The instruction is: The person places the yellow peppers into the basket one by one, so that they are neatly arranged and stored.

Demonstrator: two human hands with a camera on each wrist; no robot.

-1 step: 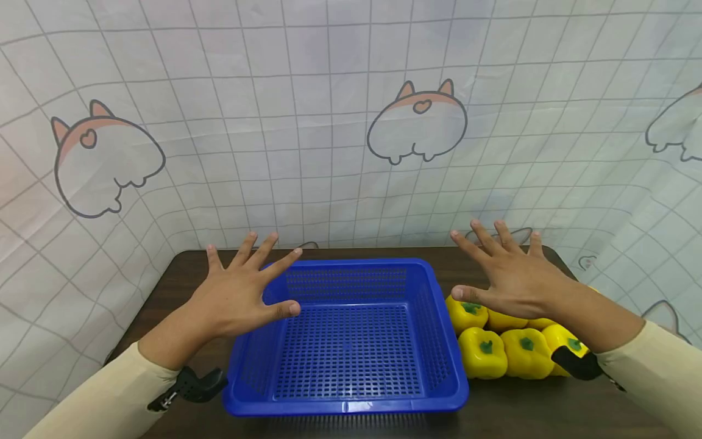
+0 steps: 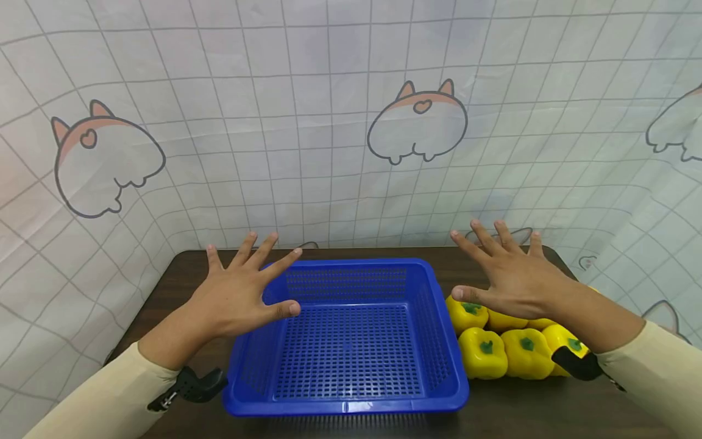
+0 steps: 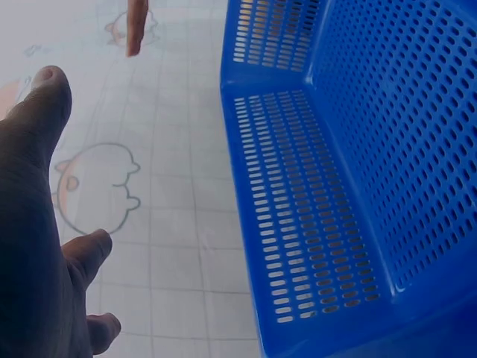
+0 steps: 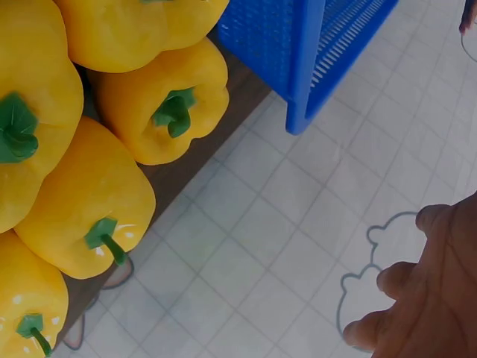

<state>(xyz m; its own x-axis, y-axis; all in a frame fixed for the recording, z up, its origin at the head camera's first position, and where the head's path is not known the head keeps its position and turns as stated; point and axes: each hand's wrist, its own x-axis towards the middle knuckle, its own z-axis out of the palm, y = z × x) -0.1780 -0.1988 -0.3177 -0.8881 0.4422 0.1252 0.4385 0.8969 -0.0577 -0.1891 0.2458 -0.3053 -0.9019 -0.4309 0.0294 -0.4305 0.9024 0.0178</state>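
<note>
My left hand (image 2: pixel 233 297) hovers over the left side of a blue plastic basket (image 2: pixel 307 407), fingers spread and nothing held. To the right, my right hand (image 2: pixel 518 283) is held with fingers spread above several yellow bell peppers (image 2: pixel 482 356) with green stems. The thumb overlaps one pepper in the head view; contact cannot be told. Only bare perforated floor and walls show inside the basket. In the left wrist view, the basket (image 3: pixel 313 216) lies apart from the fingers. The right wrist view has the peppers (image 4: pixel 89 201) grouped beside the basket (image 4: pixel 298 89).
A dark wooden table (image 2: pixel 181 286) carries the basket and peppers. Behind and around it hangs a pale grid-patterned cloth (image 2: pixel 329 183) with cartoon animal drawings. Black wrist mounts (image 2: pixel 200 385) sit on both forearms.
</note>
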